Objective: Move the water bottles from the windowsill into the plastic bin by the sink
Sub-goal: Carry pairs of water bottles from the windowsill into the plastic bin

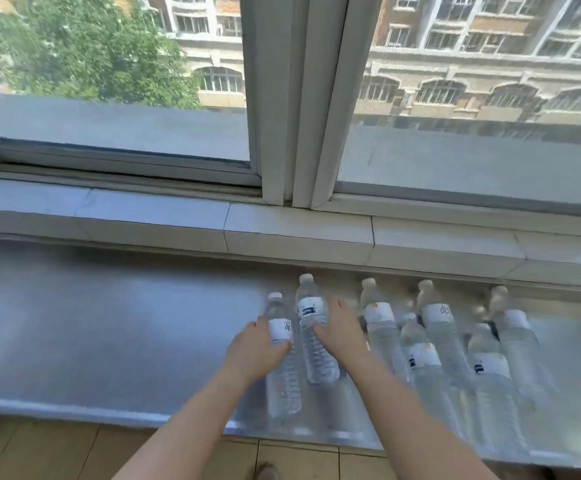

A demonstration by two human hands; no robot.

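Note:
Several clear water bottles with white caps and white labels stand on a shiny metal sill (pixel 109 334) below the window. My left hand (pixel 252 348) wraps around the leftmost bottle (pixel 282 372) at its label. My right hand (pixel 339 329) grips the bottle beside it (pixel 311 327) from the right, at label height. Both bottles stand upright. To the right, several more bottles (pixel 434 341) stand in two loose rows, blurred by motion. The plastic bin and the sink are out of view.
A white tiled ledge (pixel 299 233) and the window frame (pixel 296 98) rise behind the bottles. The sill's front edge (pixel 74 410) runs above a tan tiled floor (pixel 40 452). Bare metal stretches left of the bottles.

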